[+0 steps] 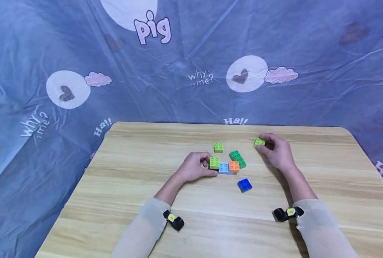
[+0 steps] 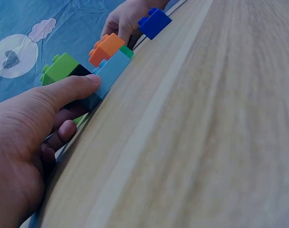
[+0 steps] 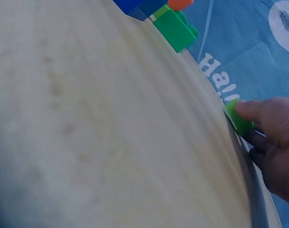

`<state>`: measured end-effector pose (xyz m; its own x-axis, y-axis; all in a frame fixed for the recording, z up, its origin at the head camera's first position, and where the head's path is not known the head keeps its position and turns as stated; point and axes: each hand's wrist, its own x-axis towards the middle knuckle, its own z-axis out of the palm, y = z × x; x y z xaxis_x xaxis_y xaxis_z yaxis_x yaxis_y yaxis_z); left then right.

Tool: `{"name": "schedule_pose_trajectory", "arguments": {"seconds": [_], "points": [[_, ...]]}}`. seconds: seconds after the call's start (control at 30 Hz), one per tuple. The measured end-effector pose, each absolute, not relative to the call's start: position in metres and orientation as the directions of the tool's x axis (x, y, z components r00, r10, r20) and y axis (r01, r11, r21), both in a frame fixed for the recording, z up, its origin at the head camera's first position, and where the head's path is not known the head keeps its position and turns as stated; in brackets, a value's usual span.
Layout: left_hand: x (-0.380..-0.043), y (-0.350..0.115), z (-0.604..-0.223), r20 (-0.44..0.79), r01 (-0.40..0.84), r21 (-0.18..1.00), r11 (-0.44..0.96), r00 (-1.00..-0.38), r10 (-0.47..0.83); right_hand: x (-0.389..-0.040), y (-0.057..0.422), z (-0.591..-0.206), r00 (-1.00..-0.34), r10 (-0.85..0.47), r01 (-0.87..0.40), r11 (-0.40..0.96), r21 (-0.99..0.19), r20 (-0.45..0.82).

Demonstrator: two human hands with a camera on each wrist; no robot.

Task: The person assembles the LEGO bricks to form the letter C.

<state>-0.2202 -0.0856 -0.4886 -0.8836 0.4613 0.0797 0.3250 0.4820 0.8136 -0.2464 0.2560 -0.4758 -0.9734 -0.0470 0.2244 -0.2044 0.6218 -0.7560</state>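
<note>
My left hand (image 1: pixel 194 167) grips the left end of a small brick build, thumb along its near side. The build has a light blue base brick (image 1: pixel 224 167), an orange brick (image 1: pixel 234 166) on its right end, and a lime green brick (image 1: pixel 214 162) over a black brick (image 2: pixel 81 71) on its left. Farther right, my right hand (image 1: pixel 279 152) pinches a second lime green brick (image 3: pixel 239 117) between thumb and fingers, low over the table's far part. The hand partly covers that brick.
Behind the build lie a loose lime green brick (image 1: pixel 218 147) and a longer green brick (image 1: pixel 238 159). A blue brick (image 1: pixel 244 185) lies in front of it. The wooden table (image 1: pixel 210 225) ends at a blue printed cloth (image 1: pixel 178 100) hanging behind.
</note>
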Motion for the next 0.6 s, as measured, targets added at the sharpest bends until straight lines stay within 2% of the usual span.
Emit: {"name": "schedule_pose_trajectory", "arguments": {"seconds": [0.3, 0.6], "points": [[-0.223, -0.088, -0.487, 0.086, 0.308, 0.821, 0.480, -0.899, 0.429, -0.235, 0.212, -0.448, -0.969, -0.170, -0.240, 0.449, -0.861, 0.182], [-0.226, -0.089, -0.487, 0.106, 0.336, 0.816, 0.470, -0.887, 0.449, -0.208, 0.161, -0.422, -0.882, -0.359, -0.440, 0.387, -0.811, 0.307]]}}
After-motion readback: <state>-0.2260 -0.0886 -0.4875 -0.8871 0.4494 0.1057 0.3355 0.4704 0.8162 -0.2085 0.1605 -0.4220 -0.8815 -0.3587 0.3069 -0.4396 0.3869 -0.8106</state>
